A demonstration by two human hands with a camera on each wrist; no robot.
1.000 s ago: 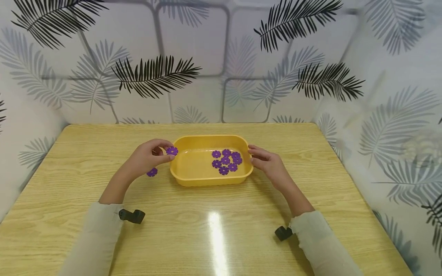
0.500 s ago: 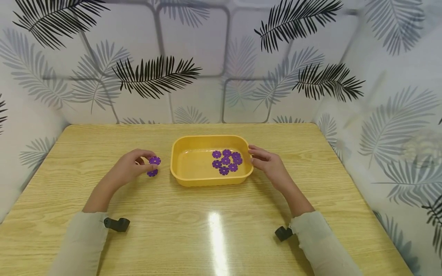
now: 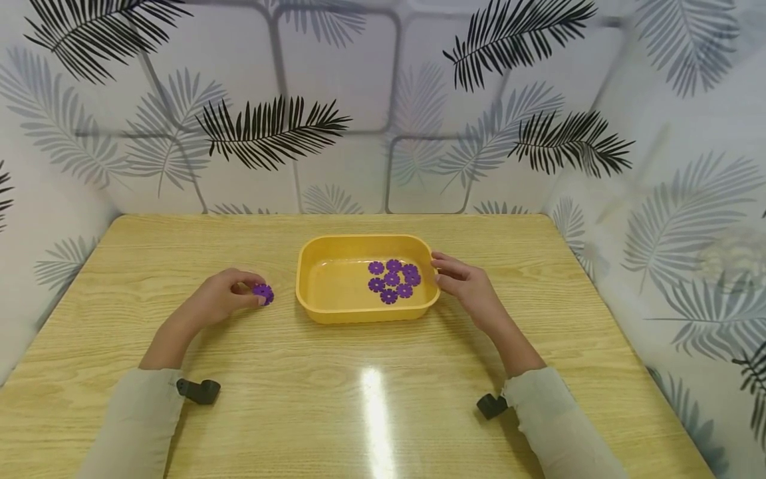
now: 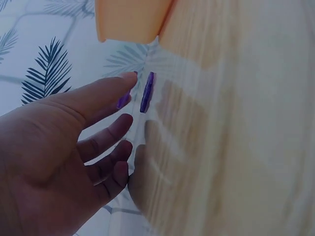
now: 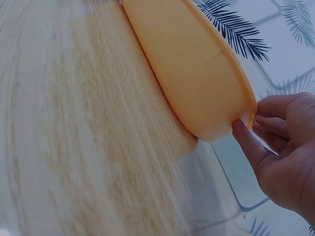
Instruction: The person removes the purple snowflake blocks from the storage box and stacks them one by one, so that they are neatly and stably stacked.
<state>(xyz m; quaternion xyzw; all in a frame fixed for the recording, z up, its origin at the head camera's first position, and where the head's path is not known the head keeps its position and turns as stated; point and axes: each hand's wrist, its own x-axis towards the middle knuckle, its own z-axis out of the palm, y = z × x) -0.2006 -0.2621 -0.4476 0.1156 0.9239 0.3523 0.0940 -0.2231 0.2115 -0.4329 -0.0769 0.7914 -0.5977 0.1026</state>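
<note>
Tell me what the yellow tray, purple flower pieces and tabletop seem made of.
Yellow tray: probably plastic, smooth, slightly glossy; glints show inside.
Purple flower pieces: likely plastic, thin, evenly coloured; finish unclear.
Tabletop: wood or wood-look laminate, glossy; grain and bright reflection.

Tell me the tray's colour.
The tray is yellow, seen best in the head view; it looks more orange in the right wrist view.
</note>
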